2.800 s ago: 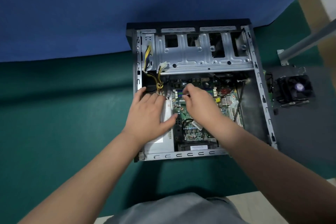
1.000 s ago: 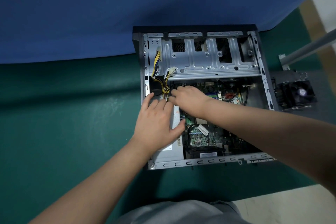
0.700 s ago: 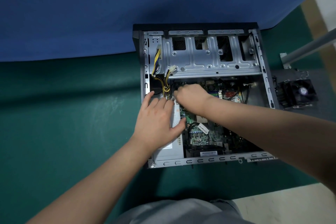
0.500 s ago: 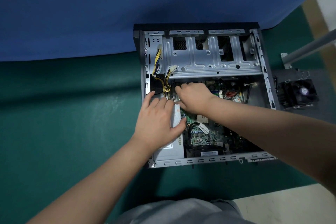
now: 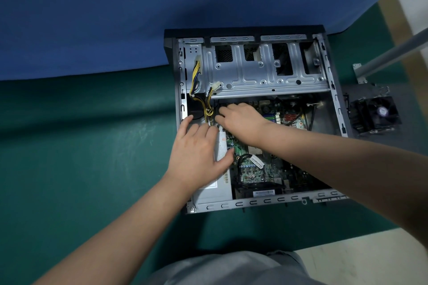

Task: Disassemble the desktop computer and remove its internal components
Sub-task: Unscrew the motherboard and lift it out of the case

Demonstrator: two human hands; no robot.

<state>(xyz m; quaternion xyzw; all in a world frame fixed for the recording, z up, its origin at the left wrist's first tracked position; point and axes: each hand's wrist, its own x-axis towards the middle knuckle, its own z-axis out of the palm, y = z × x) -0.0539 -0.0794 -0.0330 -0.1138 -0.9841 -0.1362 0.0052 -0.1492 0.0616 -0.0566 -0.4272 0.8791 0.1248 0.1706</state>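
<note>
The open desktop case (image 5: 254, 202) lies on its side on a green mat. My left hand (image 5: 196, 152) rests flat on the silver power supply (image 5: 213, 192) at the case's left side, fingers spread, thumb over its inner edge. My right hand (image 5: 240, 120) reaches across the green motherboard (image 5: 254, 169). Its fingers curl down at the board's upper left corner, right beside the yellow-black cable bundle (image 5: 208, 109). Whatever lies under those fingertips is hidden. An empty metal drive cage (image 5: 254, 76) fills the far part of the case.
A black cooler with a fan (image 5: 375, 115) sits on the mat to the right of the case. A grey metal pole (image 5: 393, 53) slants above it. A blue cloth (image 5: 92, 18) hangs behind the case. Pale floor (image 5: 359, 261) shows at the near right.
My right hand has moved left from the middle of the motherboard to its corner by the cable bundle, and has barely shifted in the last second. My left hand has stayed on the power supply.
</note>
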